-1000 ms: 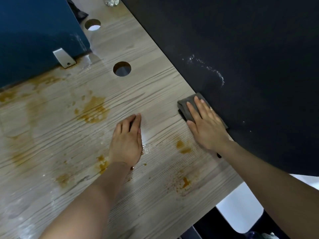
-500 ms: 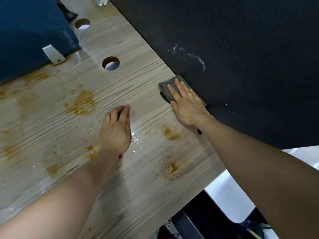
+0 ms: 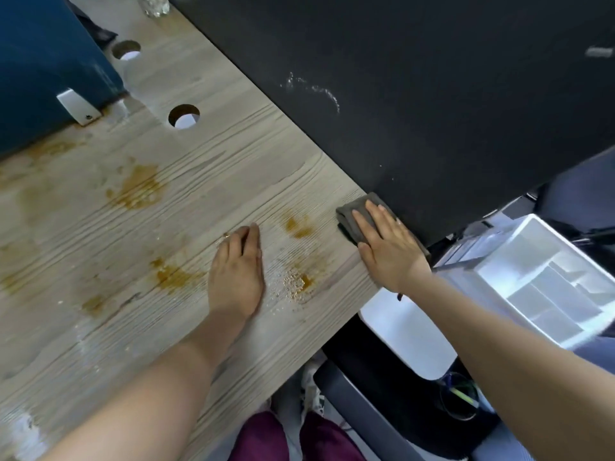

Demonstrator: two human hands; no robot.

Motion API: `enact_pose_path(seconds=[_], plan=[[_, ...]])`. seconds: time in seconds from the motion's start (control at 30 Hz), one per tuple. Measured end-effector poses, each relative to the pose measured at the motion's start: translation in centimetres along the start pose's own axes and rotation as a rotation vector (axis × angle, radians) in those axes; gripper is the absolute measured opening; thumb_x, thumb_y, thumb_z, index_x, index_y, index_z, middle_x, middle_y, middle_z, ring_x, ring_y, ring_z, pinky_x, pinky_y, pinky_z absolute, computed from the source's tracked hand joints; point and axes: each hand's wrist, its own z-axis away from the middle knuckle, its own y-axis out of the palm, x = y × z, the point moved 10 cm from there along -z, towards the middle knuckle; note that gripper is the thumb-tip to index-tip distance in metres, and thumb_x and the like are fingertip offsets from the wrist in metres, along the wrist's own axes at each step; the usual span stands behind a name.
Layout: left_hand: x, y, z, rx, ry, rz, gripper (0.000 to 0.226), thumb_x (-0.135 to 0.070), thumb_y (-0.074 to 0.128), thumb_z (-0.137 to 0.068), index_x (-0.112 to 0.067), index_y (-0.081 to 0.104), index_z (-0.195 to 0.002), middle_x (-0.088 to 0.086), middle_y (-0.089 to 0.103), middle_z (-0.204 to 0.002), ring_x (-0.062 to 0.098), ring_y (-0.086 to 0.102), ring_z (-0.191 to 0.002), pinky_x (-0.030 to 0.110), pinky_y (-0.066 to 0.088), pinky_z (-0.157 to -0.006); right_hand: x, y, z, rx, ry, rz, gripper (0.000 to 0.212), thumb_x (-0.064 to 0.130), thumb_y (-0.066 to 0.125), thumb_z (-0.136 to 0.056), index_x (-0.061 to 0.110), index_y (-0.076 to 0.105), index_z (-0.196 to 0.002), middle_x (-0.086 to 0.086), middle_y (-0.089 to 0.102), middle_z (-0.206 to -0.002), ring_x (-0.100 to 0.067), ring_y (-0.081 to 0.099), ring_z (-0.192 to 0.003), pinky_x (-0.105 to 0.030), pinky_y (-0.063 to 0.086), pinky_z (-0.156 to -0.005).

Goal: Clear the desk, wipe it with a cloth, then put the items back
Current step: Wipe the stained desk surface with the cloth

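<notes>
The light wooden desk (image 3: pixel 100 327) carries several orange-brown stains and wet patches. My right hand (image 3: pixel 387 249) presses flat, fingers straight, on a folded grey cloth (image 3: pixel 351 212) at the desk's right edge, against the black partition (image 3: pixel 399 94). My left hand (image 3: pixel 238 271) rests flat on the desk, palm down, beside a wet orange stain (image 3: pixel 298 282). Much of the cloth is hidden under my right hand.
A blue panel (image 3: pixel 43 68) with a white bracket (image 3: pixel 76 106) stands at the back left. Two round cable holes (image 3: pixel 183 116) are cut in the desk. A white plastic organiser (image 3: pixel 539 287) and a white bin sit below to the right. A glass stands at the far top.
My right hand slid the cloth along the partition toward the near right corner of the desk. My left hand stayed flat on the desk. The camera view shifted, revealing the organiser.
</notes>
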Motion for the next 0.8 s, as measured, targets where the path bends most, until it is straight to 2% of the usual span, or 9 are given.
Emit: enact_pose_path(seconds=[0.1, 0.2, 0.37, 0.63, 0.8], plan=[[0.1, 0.1, 0.3, -0.033, -0.017, 0.011, 0.044, -0.018, 0.038, -0.097, -0.006, 0.043, -0.139, 0.015, 0.049, -0.128, 0.032, 0.045, -0.115, 0.044, 0.041, -0.098, 0.2, -0.3, -0.3, -0.007, 0.006, 0.008, 0.07, 0.047, 0.002, -0.086, 0.024, 0.009, -0.151, -0.003, 0.002, -0.159, -0.021, 0.003, -0.146, -0.037, 0.005, -0.117], [0.3, 0.4, 0.2, -0.023, -0.029, 0.012, 0.049, -0.024, 0.029, -0.095, -0.01, 0.04, -0.141, 0.011, 0.046, -0.129, 0.028, 0.041, -0.114, 0.044, 0.043, -0.096, 1.6, -1.1, -3.4, -0.023, -0.003, -0.002, 0.058, 0.043, 0.012, -0.097, 0.025, 0.001, -0.152, 0.0, -0.009, -0.159, -0.016, -0.007, -0.146, -0.034, -0.001, -0.118], [0.4, 0.1, 0.1, -0.07, -0.014, 0.008, 0.049, -0.022, 0.032, -0.095, -0.008, 0.042, -0.14, 0.013, 0.048, -0.126, 0.025, 0.036, -0.111, 0.043, 0.041, -0.098, 5.2, -2.2, -11.3, 0.033, -0.039, -0.045, 0.057, 0.037, 0.018, -0.102, 0.025, -0.008, -0.151, 0.0, -0.021, -0.156, -0.013, -0.017, -0.144, -0.033, -0.008, -0.118], [0.4, -0.1, 0.2, -0.061, -0.043, 0.033, 0.05, -0.026, 0.027, -0.095, -0.009, 0.041, -0.14, 0.013, 0.048, -0.127, 0.026, 0.037, -0.11, 0.043, 0.042, -0.096, 1.3, -1.2, -2.6, -0.047, -0.076, 0.023, 0.056, 0.042, 0.019, -0.1, 0.026, 0.003, -0.151, 0.001, -0.007, -0.159, -0.014, -0.005, -0.146, -0.028, -0.007, -0.114], [0.5, 0.1, 0.2, -0.047, -0.051, 0.036, 0.051, -0.026, 0.026, -0.095, -0.01, 0.042, -0.14, 0.012, 0.048, -0.127, 0.024, 0.036, -0.111, 0.043, 0.043, -0.096, 1.7, -1.4, -4.2, -0.017, -0.072, -0.002, 0.057, 0.043, 0.019, -0.101, 0.028, -0.003, -0.151, 0.004, -0.014, -0.158, -0.011, -0.012, -0.145, -0.029, -0.007, -0.115]])
